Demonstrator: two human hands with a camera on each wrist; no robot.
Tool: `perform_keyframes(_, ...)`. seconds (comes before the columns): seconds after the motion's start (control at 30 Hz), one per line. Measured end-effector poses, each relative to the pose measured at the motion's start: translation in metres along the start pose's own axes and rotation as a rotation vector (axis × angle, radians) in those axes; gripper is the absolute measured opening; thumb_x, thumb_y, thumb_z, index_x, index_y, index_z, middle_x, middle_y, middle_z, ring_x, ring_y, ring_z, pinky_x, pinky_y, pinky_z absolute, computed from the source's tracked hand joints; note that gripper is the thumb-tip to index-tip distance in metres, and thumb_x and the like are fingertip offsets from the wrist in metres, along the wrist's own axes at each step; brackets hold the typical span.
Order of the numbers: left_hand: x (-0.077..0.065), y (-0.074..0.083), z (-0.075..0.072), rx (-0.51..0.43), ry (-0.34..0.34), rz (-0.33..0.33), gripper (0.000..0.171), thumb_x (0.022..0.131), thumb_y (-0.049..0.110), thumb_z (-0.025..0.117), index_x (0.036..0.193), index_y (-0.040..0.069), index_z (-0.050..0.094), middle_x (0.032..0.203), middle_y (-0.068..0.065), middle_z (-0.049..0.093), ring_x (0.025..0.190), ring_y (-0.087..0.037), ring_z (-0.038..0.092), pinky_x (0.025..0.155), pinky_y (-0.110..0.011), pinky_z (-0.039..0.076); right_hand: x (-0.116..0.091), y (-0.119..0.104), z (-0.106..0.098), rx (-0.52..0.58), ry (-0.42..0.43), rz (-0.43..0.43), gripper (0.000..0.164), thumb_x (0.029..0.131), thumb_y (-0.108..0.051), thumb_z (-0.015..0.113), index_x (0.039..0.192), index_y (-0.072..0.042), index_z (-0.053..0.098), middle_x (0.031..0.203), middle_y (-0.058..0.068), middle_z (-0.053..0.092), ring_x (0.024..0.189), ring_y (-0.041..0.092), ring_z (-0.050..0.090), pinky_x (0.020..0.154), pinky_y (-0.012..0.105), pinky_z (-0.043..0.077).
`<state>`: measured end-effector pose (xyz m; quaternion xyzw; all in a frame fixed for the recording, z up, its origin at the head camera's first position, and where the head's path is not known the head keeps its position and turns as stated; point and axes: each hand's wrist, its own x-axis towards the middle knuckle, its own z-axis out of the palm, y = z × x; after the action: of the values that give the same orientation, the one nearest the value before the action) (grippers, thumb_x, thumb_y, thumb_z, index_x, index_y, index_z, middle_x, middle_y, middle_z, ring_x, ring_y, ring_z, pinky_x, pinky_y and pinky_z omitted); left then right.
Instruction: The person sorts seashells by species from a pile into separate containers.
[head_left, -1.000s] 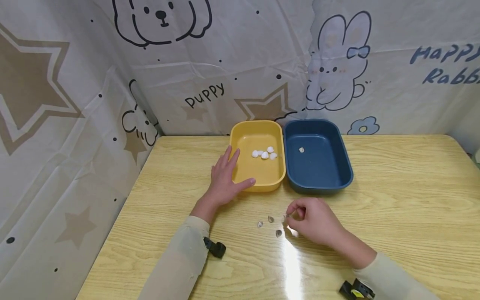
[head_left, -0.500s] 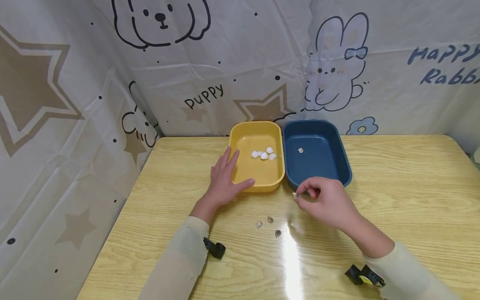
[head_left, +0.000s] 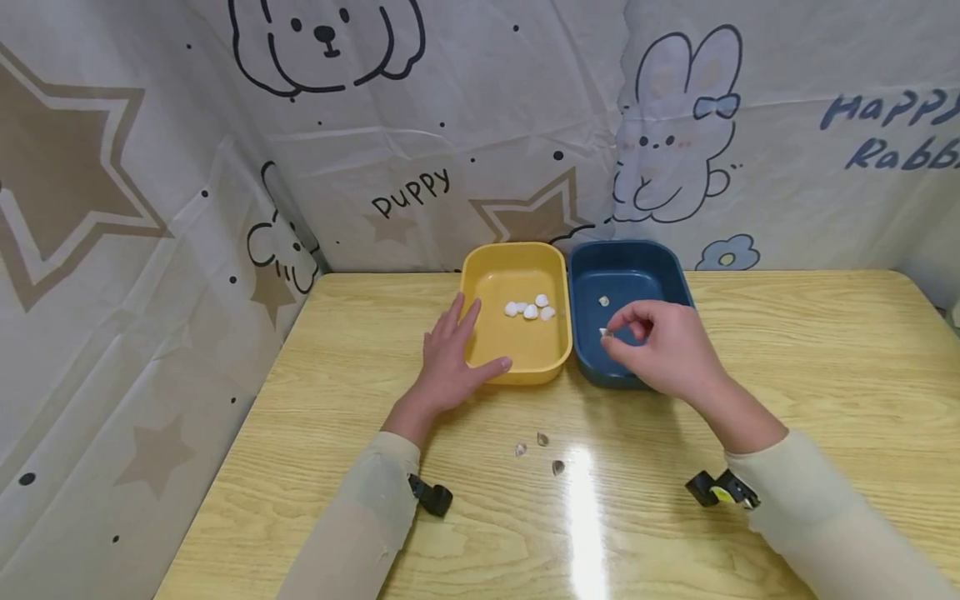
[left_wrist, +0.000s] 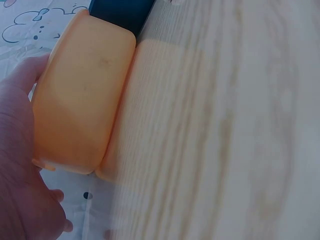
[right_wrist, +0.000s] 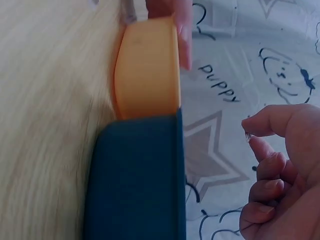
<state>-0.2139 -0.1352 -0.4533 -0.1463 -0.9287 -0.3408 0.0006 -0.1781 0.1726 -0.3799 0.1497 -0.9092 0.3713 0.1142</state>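
Beneath the right hand (head_left: pixel 666 348), by which a small shell (head_left: pixel 605 332) is pinched, the blue tray (head_left: pixel 630 286) is seen; leftward, the yellow tray (head_left: pixel 517 343) is touched by the outspread left hand (head_left: pixel 451 358)

Soft, even light fills the head view, with a white glare streak on the table (head_left: pixel 510 533) and faint shadow before the blue box (head_left: pixel 630 281). Both wrist views look hazier, softer.

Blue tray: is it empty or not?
Not empty: a small shell lies inside the blue tray; the right hand hides part of it.
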Motion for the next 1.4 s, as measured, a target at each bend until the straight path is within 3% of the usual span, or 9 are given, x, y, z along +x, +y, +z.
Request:
perform_keyframes(0.67, 0.0, -0.002, 0.001, 0.004, 0.014, 0.014, 0.102, 0.084, 0.067, 0.065, 0.162, 0.022, 0.018, 0.167, 0.006, -0.004, 0.15, -0.033, 0.004, 0.112, -0.065, 0.0, 0.053, 0.049, 0.026, -0.099, -0.048, 0.202, 0.015, 0.089, -0.021, 0.073, 0.095, -0.007, 0.072, 0.076, 0.008, 0.051, 0.069, 0.025, 0.048, 0.058, 0.037, 0.037)
perform_keyframes(1.13, 0.0, 0.0, 0.001, 0.005, 0.01, 0.005, 0.102, 0.084, 0.067, 0.065, 0.162, 0.023, 0.018, 0.167, 0.005, -0.004, 0.15, -0.031, 0.003, 0.112, -0.064, -0.001, 0.068, 0.066, 0.047, -0.124, -0.095, 0.222, 0.014, 0.088, -0.019, 0.075, 0.094, -0.007, 0.074, 0.073, 0.007, 0.054, 0.066, 0.024, 0.05, 0.059, 0.037, 0.036)
perform_keyframes(1.4, -0.001, 0.001, 0.0, 0.001, 0.008, 0.002, 0.101, 0.084, 0.065, 0.066, 0.162, 0.024, 0.017, 0.167, 0.005, -0.004, 0.15, -0.032, 0.003, 0.112, -0.064, -0.002, 0.07, 0.067, 0.05, -0.131, -0.092, 0.225, 0.015, 0.086, -0.017, 0.076, 0.096, -0.006, 0.074, 0.073, 0.007, 0.053, 0.065, 0.024, 0.05, 0.059, 0.037, 0.037)
